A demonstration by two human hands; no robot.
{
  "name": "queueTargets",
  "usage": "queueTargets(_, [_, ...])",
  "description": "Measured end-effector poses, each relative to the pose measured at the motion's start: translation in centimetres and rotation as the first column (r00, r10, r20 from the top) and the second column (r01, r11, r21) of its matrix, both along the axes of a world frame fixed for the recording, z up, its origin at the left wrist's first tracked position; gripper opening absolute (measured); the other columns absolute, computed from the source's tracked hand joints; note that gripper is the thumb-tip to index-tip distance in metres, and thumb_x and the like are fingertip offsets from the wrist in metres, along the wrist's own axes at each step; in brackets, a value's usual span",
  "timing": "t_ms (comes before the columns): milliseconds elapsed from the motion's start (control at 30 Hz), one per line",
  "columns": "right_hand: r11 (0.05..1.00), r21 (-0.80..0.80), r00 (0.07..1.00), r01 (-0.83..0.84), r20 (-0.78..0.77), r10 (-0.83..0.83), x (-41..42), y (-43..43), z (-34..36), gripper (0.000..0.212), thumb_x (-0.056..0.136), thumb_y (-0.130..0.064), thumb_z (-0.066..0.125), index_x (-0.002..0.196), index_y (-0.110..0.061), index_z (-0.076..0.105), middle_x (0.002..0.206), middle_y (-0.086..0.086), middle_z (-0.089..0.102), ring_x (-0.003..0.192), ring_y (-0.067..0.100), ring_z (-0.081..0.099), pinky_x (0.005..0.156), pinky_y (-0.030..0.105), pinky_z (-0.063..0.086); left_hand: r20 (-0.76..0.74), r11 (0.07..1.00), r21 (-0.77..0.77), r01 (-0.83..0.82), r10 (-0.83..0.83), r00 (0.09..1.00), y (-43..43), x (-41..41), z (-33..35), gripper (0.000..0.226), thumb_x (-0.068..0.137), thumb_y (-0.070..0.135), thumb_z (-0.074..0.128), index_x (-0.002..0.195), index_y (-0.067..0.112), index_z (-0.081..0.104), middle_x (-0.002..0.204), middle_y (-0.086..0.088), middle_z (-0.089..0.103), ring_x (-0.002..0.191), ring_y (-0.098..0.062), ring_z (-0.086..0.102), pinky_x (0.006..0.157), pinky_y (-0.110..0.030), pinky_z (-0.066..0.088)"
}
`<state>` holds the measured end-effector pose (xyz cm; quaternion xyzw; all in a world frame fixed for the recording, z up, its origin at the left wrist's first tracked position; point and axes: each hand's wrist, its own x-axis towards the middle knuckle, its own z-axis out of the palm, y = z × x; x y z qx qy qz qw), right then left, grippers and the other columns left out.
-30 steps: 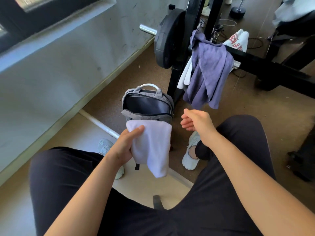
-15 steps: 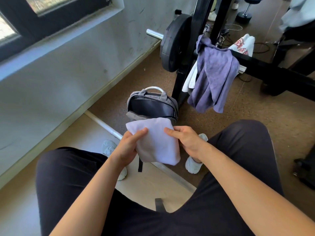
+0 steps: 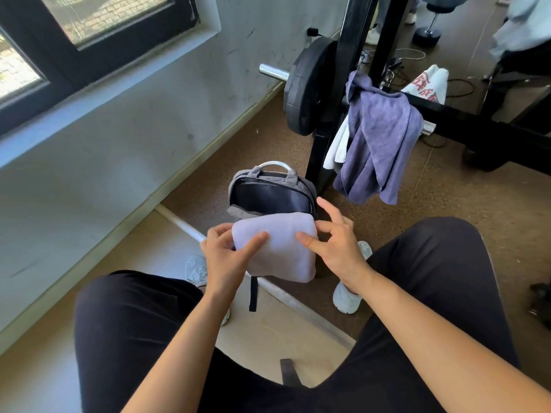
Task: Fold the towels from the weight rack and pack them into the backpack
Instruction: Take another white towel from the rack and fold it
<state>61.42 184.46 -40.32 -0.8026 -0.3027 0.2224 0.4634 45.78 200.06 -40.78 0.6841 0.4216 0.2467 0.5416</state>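
A seated person holds a pale folded towel (image 3: 280,248) between both hands, just in front of the backpack (image 3: 268,195). The backpack stands unzipped on the floor (image 3: 447,234) between the person's feet. The left hand (image 3: 226,254) pinches the folded towel's left edge, thumb across its front. The right hand (image 3: 337,248) pinches the right edge between thumb and forefinger, with its other fingers spread. Behind the backpack, a purple towel (image 3: 378,144) hangs from the weight rack (image 3: 346,40). A white towel (image 3: 337,147) hangs partly hidden behind it, beside a black weight plate (image 3: 307,87).
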Motion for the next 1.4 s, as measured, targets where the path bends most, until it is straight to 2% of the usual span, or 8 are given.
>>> queueTargets(100, [0.995,0.097,1.000,-0.024,-0.002,0.025,0.2,0.0,0.6,0.009,0.088,-0.035,0.076,0.087,-0.026,0.076,0.147,-0.027,0.048,0.142,0.004,0.028,0.115,0.034,0.024,0.017,0.994,0.099,0.048,-0.050,0.999,0.5,-0.1,0.4,0.027,0.075,0.050,0.087,0.093,0.032,0.079,0.147,0.028,0.048,0.146,0.002,0.023,0.108,-0.022,0.031])
queueTargets(167, [0.985,0.171,0.993,-0.036,-0.102,0.054,0.0,-0.1,1.0,0.008,0.089,-0.031,0.075,0.097,-0.034,0.076,0.123,-0.037,0.062,0.135,0.004,0.043,0.115,0.038,0.034,0.128,0.996,-0.003,0.088,-0.087,0.988,0.6,-0.3,0.7,0.035,0.075,0.049,0.085,0.102,0.028,0.081,0.143,0.021,0.059,0.143,0.007,0.036,0.110,-0.031,0.040])
queueTargets(300, [0.963,0.259,0.932,0.070,-0.361,0.029,-0.9,-0.2,1.7,0.010,0.093,-0.028,0.070,0.095,-0.019,0.075,0.098,0.007,0.076,0.097,0.031,0.068,0.084,0.041,0.052,0.199,0.982,-0.121,0.143,-0.117,0.973,-0.2,-0.3,1.7,0.009,0.088,0.032,0.079,0.091,0.024,0.077,0.090,0.012,0.075,0.085,0.000,0.069,0.071,-0.023,0.052])
queueTargets(667, [0.982,0.188,0.807,0.019,-0.583,0.096,-0.3,0.3,1.4,0.041,0.091,-0.015,0.072,0.128,-0.024,0.058,0.122,0.001,0.070,0.113,0.016,0.068,0.096,0.034,0.057,0.225,0.867,-0.377,0.325,-0.255,0.941,0.0,0.2,1.3,0.047,0.087,0.013,0.079,0.130,0.020,0.061,0.121,-0.006,0.074,0.112,-0.025,0.072,0.086,-0.039,0.060])
queueTargets(933, [0.992,0.100,0.873,-0.078,-0.474,0.117,0.4,0.1,1.4,0.048,0.090,-0.013,0.074,0.127,-0.033,0.052,0.120,-0.010,0.064,0.110,0.004,0.063,0.089,0.024,0.056,0.198,0.848,-0.460,0.262,-0.190,0.962,0.7,0.4,0.6,0.064,0.080,-0.004,0.080,0.132,0.015,0.049,0.116,-0.014,0.074,0.099,-0.026,0.076,0.071,-0.037,0.061])
queueTargets(1033, [0.992,0.122,0.902,-0.039,-0.423,0.087,0.8,0.2,1.2,0.055,0.087,-0.010,0.076,0.129,-0.031,0.047,0.123,-0.008,0.060,0.111,0.003,0.061,0.091,0.028,0.057,0.217,0.854,-0.461,0.243,-0.156,0.964,1.4,0.7,0.4,0.069,0.079,-0.007,0.080,0.136,0.016,0.048,0.113,-0.016,0.075,0.102,-0.036,0.074,0.080,-0.046,0.063])
queueTargets(1267, [0.958,0.259,0.677,0.119,-0.727,0.113,1.9,0.3,1.2,0.065,0.086,0.006,0.066,0.143,-0.017,0.046,0.135,0.020,0.060,0.124,0.039,0.060,0.106,0.056,0.046,0.357,0.776,-0.463,0.428,-0.279,0.892,2.1,1.0,0.9,0.052,0.090,-0.010,0.064,0.137,0.011,0.057,0.127,-0.017,0.071,0.114,-0.035,0.070,0.091,-0.045,0.060])
queueTargets(1400, [0.933,0.358,0.597,0.032,-0.756,0.269,2.5,0.1,1.6,0.057,0.090,0.007,0.057,0.141,-0.017,0.053,0.135,0.020,0.061,0.120,0.035,0.061,0.100,0.049,0.049,0.371,0.778,-0.436,0.452,-0.302,0.878,2.2,1.0,1.0,0.047,0.090,-0.011,0.062,0.134,0.002,0.055,0.124,-0.018,0.070,0.108,-0.031,0.069,0.082,-0.037,0.058])
